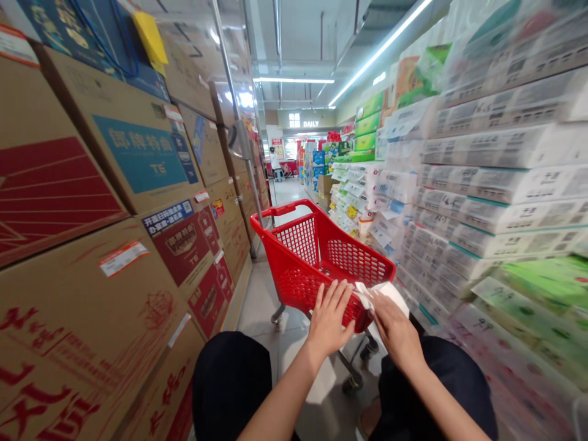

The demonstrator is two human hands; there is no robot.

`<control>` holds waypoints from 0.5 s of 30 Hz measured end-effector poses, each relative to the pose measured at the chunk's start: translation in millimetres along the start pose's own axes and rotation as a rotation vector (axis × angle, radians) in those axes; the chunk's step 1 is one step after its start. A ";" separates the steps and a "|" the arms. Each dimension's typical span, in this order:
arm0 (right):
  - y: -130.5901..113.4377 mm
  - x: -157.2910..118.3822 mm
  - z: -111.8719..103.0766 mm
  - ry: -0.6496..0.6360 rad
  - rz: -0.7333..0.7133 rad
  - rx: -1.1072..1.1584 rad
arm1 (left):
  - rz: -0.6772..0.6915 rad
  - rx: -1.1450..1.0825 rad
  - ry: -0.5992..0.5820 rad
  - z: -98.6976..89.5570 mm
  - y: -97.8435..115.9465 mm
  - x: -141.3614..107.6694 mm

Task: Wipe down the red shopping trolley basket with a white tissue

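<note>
Currently, I have the left hand (pixel 331 313) spread, fingers open, against the near end of the red plastic shopping cart (pixel 296 283), while the right hand (pixel 395 327) grips a crumpled white sheet (pixel 395 294) there; the cart stands between brown cardboard cartons (pixel 82 300) and stacked white packs (pixel 487 190).

Upright red shopping cart (pixel 294 289), crumpled white sheet (pixel 394 295) at near corner.

"DAILY" on far overhead sign (pixel 303 124), "郎牌特曲 T6" on blue-panelled carton (pixel 138 154), "T6" on maroon-panelled carton (pixel 182 240)
</note>
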State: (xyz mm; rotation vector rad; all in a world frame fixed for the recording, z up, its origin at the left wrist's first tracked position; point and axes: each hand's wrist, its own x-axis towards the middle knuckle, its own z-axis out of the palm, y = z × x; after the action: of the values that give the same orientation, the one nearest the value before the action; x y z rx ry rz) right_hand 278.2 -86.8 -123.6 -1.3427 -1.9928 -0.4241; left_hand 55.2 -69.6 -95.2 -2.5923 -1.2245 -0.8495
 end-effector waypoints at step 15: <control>12.1 2.1 -3.7 0.071 0.107 -0.031 | -0.036 0.054 0.032 -4.3 -11.9 20.6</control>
State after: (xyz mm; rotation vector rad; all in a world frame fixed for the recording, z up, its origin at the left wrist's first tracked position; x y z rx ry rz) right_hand 290.0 -82.6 -120.9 -1.4263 -1.8548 -0.4485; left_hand 54.9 -49.6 -81.5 -2.5126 -1.2708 -0.8487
